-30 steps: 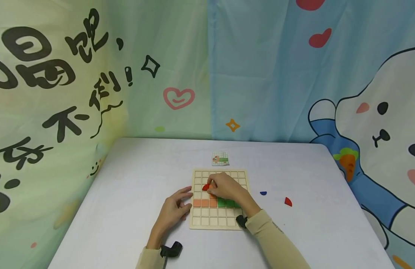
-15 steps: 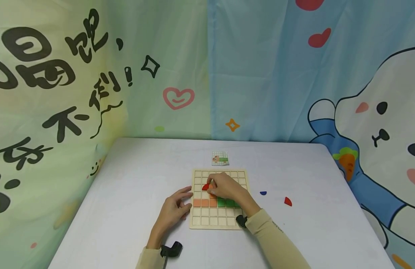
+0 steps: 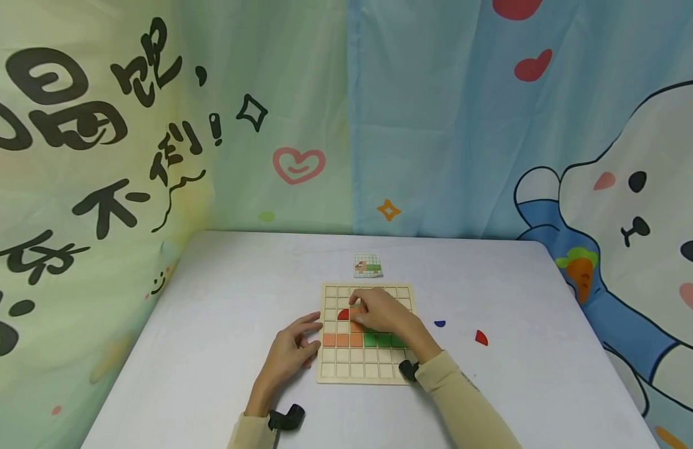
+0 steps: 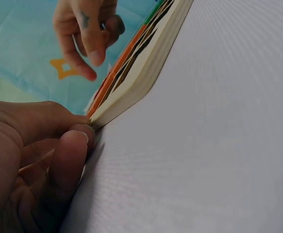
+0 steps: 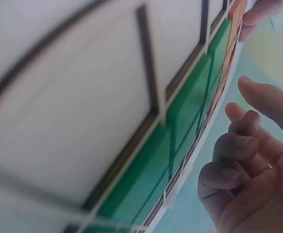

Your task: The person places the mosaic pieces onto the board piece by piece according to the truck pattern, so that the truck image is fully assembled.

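In the head view a wooden grid board (image 3: pixel 358 371) lies on the white table. My left hand (image 3: pixel 290 346) rests at its left edge, fingertips touching the side; the left wrist view shows thumb (image 4: pixel 69 150) and finger close at that edge. A red quarter-round tile (image 3: pixel 343 315) sits in a cell on the board's left half. Just right of it my right hand (image 3: pixel 380 310) hovers above the board, thumb and fingers apart and nothing between them. Orange tiles (image 3: pixel 335 340) and green tiles (image 3: pixel 382 340) fill a row below. The right hand covers part of the tiles.
A small picture card (image 3: pixel 368 266) with a coloured grid pattern lies behind the board. To the right are a blue half-round tile (image 3: pixel 439 323) and another red quarter-round tile (image 3: pixel 481 337). A printed curtain (image 3: pixel 414 125) hangs behind the table.
The fingers of my right hand have let go of the red quarter-round tile and drawn slightly right, leaving it in its cell. My left hand stays at the board's edge.
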A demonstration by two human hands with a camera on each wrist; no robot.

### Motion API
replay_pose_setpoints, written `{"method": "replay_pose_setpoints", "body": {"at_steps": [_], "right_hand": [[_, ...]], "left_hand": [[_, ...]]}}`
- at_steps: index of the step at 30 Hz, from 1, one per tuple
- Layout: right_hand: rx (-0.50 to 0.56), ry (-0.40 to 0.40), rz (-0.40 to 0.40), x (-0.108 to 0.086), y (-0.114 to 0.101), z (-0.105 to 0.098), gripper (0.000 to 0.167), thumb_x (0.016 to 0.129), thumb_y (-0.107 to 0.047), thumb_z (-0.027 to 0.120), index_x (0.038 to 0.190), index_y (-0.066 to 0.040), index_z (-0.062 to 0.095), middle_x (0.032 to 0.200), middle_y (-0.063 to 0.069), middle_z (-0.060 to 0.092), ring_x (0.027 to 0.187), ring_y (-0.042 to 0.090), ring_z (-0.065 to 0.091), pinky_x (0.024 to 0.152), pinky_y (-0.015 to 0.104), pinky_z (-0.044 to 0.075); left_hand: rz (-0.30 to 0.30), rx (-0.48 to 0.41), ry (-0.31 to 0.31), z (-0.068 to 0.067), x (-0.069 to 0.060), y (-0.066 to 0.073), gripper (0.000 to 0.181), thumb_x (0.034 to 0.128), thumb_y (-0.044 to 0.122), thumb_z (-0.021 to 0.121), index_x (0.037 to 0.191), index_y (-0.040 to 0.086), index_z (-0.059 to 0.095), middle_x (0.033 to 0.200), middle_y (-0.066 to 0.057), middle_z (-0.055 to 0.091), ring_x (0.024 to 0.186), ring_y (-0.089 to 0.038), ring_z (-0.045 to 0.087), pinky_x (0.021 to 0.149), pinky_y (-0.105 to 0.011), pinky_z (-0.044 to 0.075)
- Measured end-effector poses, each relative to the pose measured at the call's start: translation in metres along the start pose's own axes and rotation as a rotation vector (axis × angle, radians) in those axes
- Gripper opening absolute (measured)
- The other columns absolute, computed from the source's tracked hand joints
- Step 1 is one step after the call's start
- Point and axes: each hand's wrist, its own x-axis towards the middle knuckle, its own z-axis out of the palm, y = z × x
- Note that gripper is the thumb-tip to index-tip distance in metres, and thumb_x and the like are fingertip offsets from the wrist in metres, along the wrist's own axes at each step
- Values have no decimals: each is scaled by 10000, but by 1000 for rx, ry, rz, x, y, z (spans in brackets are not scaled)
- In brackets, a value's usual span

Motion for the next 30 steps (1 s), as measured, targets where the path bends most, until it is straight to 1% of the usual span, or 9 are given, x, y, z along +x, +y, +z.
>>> {"method": "replay_pose_setpoints", "body": {"at_steps": [4,7,10,15,20,25,28,30], "right_hand": [[-1,16,-4,-9,2,-7,286,1000,-187,738,1240,-33,710,688,-24,577,564,89,474,588,241,427],[13,33,-14,-16,4,-12,290,1008,-192,728,1242,-22,707,671,-20,565,554,87,458,586,242,424],[33,44,-11,-24,8,-17,289,1015,-188,715,1247,-15,702,664,-21,557,551,84,455,589,243,428],[53,62,12,-39,17,-25,296,1013,-172,714,1258,-7,693,681,-30,558,563,81,468,603,243,438],[69,88,54,-54,29,-34,331,1005,-170,723,1288,-3,679,680,-25,556,566,76,459,582,240,414],[53,124,81,-70,42,-44,359,997,-163,731,1311,-3,662,682,-23,550,566,72,445,560,230,383],[46,149,93,-80,48,-50,362,993,-159,738,1310,-1,662,695,-17,564,576,80,457,554,236,390],[37,166,107,-87,53,-54,366,990,-165,744,1307,-1,664,705,-16,575,579,84,468,550,241,401]], "left_hand": [[6,9,3,0,0,0,408,945,19,728,1353,30,706,1587,-60,574,528,-64,588,493,-194,480],[15,-2,9,0,0,0,410,939,10,733,1348,18,706,1588,-92,571,525,-69,585,483,-197,470],[14,-16,8,0,0,0,408,941,8,737,1347,22,708,1589,-87,570,526,-78,582,482,-192,460],[11,-30,8,0,-1,-1,404,940,2,740,1342,22,712,1589,-89,571,528,-89,579,483,-192,462],[11,-9,18,1,0,0,402,934,0,736,1334,25,717,1578,-87,582,526,-85,581,481,-197,465],[28,8,19,1,0,1,406,933,0,731,1339,12,710,1576,-104,581,526,-61,581,478,-198,472],[37,22,22,2,0,1,406,931,5,733,1336,11,712,1568,-109,588,523,-59,580,471,-201,466],[32,32,22,2,0,2,405,933,14,737,1336,26,716,1565,-85,594,522,-59,579,473,-197,457]]}}
